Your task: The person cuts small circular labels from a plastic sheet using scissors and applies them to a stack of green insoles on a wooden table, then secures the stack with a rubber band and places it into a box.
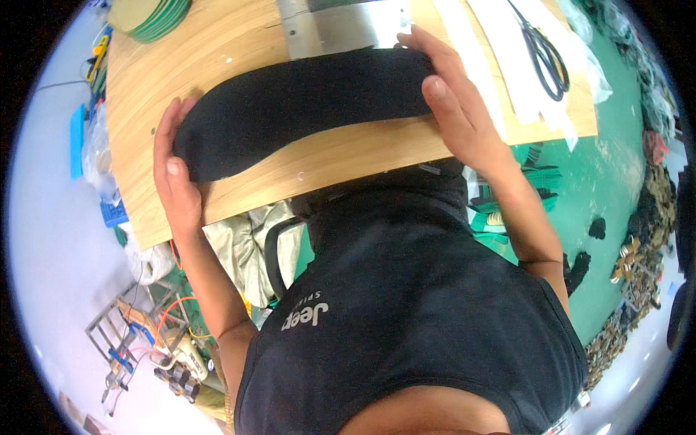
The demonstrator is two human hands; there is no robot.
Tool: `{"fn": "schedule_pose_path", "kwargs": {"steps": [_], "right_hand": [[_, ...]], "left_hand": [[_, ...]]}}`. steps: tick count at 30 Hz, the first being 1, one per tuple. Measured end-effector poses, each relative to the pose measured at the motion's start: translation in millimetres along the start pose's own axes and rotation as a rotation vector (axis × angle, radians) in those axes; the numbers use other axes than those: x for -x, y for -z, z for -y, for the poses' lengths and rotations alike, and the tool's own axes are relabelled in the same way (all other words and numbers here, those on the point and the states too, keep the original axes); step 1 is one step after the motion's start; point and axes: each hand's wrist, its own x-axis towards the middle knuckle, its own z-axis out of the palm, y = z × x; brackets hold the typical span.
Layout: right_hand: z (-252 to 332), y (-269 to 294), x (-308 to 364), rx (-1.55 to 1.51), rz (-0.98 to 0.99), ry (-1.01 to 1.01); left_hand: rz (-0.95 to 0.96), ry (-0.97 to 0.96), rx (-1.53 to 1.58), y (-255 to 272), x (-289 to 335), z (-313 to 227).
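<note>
A long, curved black piece [304,101] of smooth, flexible-looking sheet lies across the wooden table [362,141] in front of me. My left hand [179,159] is cupped round its left end, thumb by the near corner and fingers along the outer edge, partly hidden behind it. At the right end, my right hand [464,109] has its thumb against the edge and its fingers reaching toward the far corner. The piece is held between both hands. Whether it is one layer or several, I cannot tell.
Beyond the black piece lies a shiny metal plate [341,29]. Round green-edged discs [156,18] are stacked at the far left. Black-handled scissors [545,61] rest on white sheets [507,87] at the right. A metal frame with hoses [138,319] stands at the lower left.
</note>
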Motion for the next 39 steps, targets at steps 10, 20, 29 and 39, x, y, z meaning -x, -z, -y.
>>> {"fn": "schedule_pose_path", "kwargs": {"steps": [10,20,29,39], "right_hand": [[3.0,12.7,-2.1,0.136,0.124,0.043],[2.1,24.7,-7.9,0.243,0.161,0.142],[-2.5,27.8,-6.0,0.241,0.176,0.149],[-10.0,26.8,-4.5,0.239,0.154,0.081]], "left_hand": [[0.210,-0.009,-0.175,22.3,-1.0,-2.1],[0.219,0.061,-0.118,26.3,-1.4,-5.8],[0.232,0.086,-0.051,26.6,-1.9,-5.0],[0.218,0.030,-0.251,22.8,-5.0,-7.1]]}}
